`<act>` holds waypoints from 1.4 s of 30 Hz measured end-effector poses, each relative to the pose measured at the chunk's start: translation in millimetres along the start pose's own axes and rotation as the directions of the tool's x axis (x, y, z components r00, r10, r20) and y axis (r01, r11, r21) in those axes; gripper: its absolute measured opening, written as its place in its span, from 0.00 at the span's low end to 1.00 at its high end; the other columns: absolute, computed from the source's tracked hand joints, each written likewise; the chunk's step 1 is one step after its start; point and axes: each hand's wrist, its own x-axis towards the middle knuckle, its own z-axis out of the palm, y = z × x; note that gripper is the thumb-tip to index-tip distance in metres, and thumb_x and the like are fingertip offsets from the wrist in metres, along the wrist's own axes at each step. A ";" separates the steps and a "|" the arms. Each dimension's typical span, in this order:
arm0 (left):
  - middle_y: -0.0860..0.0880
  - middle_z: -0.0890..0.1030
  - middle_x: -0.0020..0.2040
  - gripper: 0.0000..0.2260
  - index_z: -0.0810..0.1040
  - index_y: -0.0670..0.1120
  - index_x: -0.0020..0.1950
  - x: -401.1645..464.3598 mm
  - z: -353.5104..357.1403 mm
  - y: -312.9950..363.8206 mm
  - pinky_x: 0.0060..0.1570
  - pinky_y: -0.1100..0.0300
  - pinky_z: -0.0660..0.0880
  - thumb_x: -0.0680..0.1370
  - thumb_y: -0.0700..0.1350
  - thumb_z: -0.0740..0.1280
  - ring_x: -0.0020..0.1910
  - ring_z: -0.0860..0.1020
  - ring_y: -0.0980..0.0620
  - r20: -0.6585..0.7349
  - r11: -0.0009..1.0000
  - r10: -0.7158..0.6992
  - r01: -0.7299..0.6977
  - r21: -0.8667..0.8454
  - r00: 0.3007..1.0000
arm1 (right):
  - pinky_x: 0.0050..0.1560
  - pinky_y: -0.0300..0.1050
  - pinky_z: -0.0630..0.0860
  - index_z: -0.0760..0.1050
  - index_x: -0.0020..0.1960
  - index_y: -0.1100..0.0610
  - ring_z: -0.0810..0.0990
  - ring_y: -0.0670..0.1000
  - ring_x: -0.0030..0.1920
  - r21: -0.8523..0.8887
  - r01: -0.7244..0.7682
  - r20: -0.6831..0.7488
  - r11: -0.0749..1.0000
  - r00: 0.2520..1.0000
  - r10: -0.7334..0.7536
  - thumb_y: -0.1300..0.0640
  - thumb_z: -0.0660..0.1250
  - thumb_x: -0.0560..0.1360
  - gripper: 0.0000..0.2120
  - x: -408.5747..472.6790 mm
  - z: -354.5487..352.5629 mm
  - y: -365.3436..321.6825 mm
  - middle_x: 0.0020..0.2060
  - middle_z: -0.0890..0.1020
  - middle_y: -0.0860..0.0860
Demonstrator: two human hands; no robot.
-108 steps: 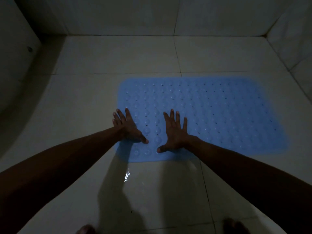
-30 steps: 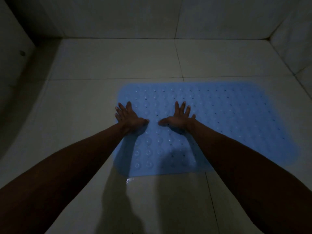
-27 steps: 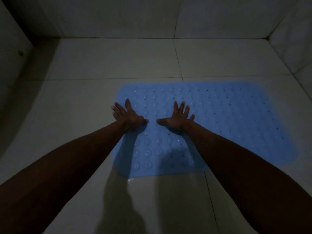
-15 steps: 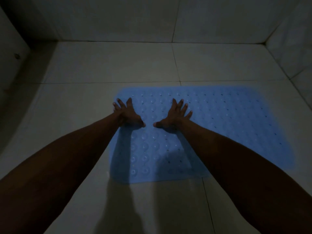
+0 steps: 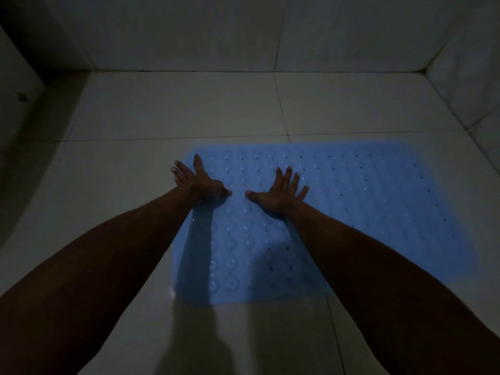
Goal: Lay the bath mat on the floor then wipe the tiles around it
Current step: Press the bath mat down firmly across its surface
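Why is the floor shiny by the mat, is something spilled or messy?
A small wet glint shows on the tile just off the near left corner of the blue bath mat, likely water. The mat lies flat, both hands, left and right, pressing it. No wiping cloth is in view.

Count: 1 blue bath mat (image 5: 351, 212) under both palms. 2 hands: left hand (image 5: 198, 182) and right hand (image 5: 280, 190), both flat, fingers spread. Floor tiles (image 5: 176, 109) all around them; number unclear.

Dim light falls on pale floor tiles (image 5: 173, 109) with dark grout lines, bounded by tiled walls (image 5: 189, 31) at back and right.
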 end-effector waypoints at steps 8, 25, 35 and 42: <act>0.37 0.30 0.74 0.58 0.35 0.50 0.77 6.4 -2.6 1.0 0.71 0.38 0.39 0.65 0.61 0.76 0.73 0.31 0.34 0.046 0.996 0.042 -0.046 0.081 0.998 | 0.69 0.69 0.29 0.31 0.77 0.58 0.27 0.64 0.73 -0.050 0.059 -0.131 0.997 0.989 -0.066 0.36 0.76 0.63 0.66 18.9 -15.9 -25.9 0.74 0.27 0.60; 0.39 0.30 0.75 0.47 0.42 0.53 0.78 26.2 14.1 -2.4 0.71 0.42 0.34 0.71 0.64 0.68 0.73 0.30 0.37 -0.066 0.996 0.071 -0.074 -0.049 0.995 | 0.73 0.64 0.31 0.31 0.78 0.52 0.28 0.56 0.76 -0.046 0.159 -0.008 0.986 0.987 -0.160 0.26 0.58 0.71 0.54 46.8 -17.7 -12.6 0.76 0.29 0.51; 0.37 0.30 0.74 0.52 0.37 0.51 0.78 34.8 2.2 0.3 0.71 0.40 0.34 0.69 0.66 0.70 0.73 0.30 0.35 -0.045 0.991 0.127 -0.124 0.052 0.991 | 0.71 0.69 0.33 0.30 0.78 0.52 0.31 0.64 0.75 -0.023 0.037 -0.075 0.999 0.996 -0.039 0.35 0.74 0.66 0.62 46.1 -33.3 -37.0 0.75 0.29 0.58; 0.39 0.33 0.76 0.51 0.42 0.50 0.78 41.7 -0.1 -1.0 0.72 0.43 0.35 0.69 0.65 0.71 0.74 0.32 0.40 -0.029 0.989 0.128 -0.130 -0.067 0.991 | 0.71 0.70 0.35 0.29 0.78 0.50 0.29 0.64 0.75 -0.115 0.107 0.058 0.988 0.993 -0.101 0.25 0.70 0.61 0.66 60.2 -49.9 -22.9 0.75 0.28 0.56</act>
